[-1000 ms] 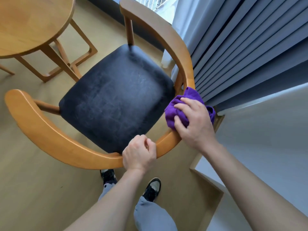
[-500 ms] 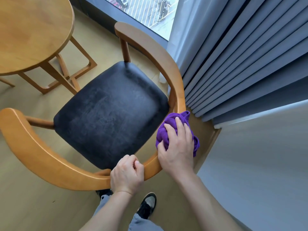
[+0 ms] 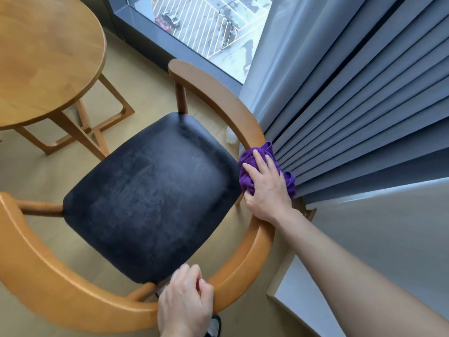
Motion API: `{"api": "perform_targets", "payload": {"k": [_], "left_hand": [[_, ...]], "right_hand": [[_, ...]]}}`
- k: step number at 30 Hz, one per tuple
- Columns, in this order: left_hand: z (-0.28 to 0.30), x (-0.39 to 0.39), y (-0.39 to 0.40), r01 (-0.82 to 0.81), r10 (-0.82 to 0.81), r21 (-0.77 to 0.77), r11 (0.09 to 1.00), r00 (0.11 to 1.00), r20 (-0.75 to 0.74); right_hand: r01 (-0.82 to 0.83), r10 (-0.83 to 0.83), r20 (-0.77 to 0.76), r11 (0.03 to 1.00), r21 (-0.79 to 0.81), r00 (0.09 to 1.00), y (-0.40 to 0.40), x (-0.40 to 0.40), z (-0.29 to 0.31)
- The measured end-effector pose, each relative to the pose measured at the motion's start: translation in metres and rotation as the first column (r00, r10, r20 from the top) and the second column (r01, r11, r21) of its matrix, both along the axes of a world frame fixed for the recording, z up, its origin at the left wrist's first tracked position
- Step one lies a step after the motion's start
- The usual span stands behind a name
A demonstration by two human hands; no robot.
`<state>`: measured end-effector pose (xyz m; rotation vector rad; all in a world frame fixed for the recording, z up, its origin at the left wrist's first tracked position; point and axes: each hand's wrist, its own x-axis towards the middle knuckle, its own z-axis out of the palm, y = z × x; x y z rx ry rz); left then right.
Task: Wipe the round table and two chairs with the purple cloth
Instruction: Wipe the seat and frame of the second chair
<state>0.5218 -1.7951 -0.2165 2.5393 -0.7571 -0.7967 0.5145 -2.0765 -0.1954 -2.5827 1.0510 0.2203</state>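
Observation:
A wooden chair with a curved backrest rail and a dark padded seat fills the middle of the view. My right hand presses the bunched purple cloth onto the right side of the rail, close to the curtain. My left hand grips the rail at its near bottom part. The round wooden table stands at the upper left, with its crossed legs beside the chair. Only one chair is in view.
Grey pleated curtains hang right against the chair's right side. A floor-length window lies beyond. A pale wall or ledge is at the right. The tip of my shoe shows under the rail.
My right hand slid the cloth down toward my left hand, then back up the right side of the rail. My left hand stayed gripping the rail. The view tilted up toward the window.

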Motion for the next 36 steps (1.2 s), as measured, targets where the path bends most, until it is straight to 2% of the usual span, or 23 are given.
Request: {"api": "perform_targets", "payload": {"k": [3, 5, 7, 9, 11, 12, 15, 18, 22, 29, 32, 36], "left_hand": [[0.002, 0.011, -0.013, -0.060, 0.079, 0.153, 0.986, 0.989, -0.127], [0.004, 0.029, -0.033, -0.080, 0.149, 0.214, 0.974, 0.933, -0.329], [0.009, 0.055, -0.072, -0.091, 0.147, 0.135, 0.987, 0.855, -0.498], [0.015, 0.079, -0.123, -0.170, 0.126, -0.036, 0.985, 0.844, -0.521], [0.024, 0.107, -0.179, -0.248, 0.112, -0.222, 0.943, 0.865, -0.488], [0.030, 0.121, -0.205, -0.238, 0.086, -0.319, 0.917, 0.901, -0.425], [0.037, 0.162, -0.264, -0.101, 0.020, -0.461, 0.882, 0.984, -0.175], [0.029, 0.201, -0.291, -0.065, 0.015, -0.478, 0.876, 0.994, -0.108], [0.015, 0.259, -0.297, -0.081, 0.095, -0.529, 0.845, 0.995, -0.001], [0.007, 0.362, -0.312, -0.252, 0.272, -0.458, 0.852, 0.962, -0.023], [0.011, 0.363, -0.318, -0.237, 0.263, -0.432, 0.870, 0.965, 0.001], [0.018, 0.321, -0.317, -0.165, 0.193, -0.457, 0.874, 0.981, 0.015]], "right_hand": [[-0.082, 0.079, -0.057, 0.995, -0.055, 0.995, -0.018, 0.023, -0.004], [-0.113, 0.108, -0.078, 0.991, -0.068, 0.991, -0.025, 0.035, -0.005], [-0.127, 0.124, -0.060, 0.990, -0.057, 0.990, -0.032, 0.045, -0.004], [-0.128, 0.128, -0.021, 0.992, -0.019, 0.992, -0.041, 0.057, -0.004], [-0.122, 0.122, 0.023, 0.992, 0.026, 0.992, -0.053, 0.072, -0.005], [-0.112, 0.109, 0.053, 0.992, 0.059, 0.993, -0.059, 0.080, -0.006], [-0.095, 0.071, 0.162, 0.985, 0.143, 0.984, -0.075, 0.107, -0.009], [-0.110, 0.076, 0.232, 0.984, 0.139, 0.970, -0.089, 0.143, -0.013], [-0.241, 0.213, 0.273, 0.968, 0.073, 0.938, -0.105, 0.214, -0.016], [-0.445, 0.414, 0.323, 0.895, 0.027, 0.851, -0.117, 0.322, -0.004], [-0.443, 0.391, 0.363, 0.894, 0.067, 0.846, -0.124, 0.323, -0.003], [-0.371, 0.301, 0.392, 0.921, 0.115, 0.869, -0.125, 0.289, -0.008]]}}
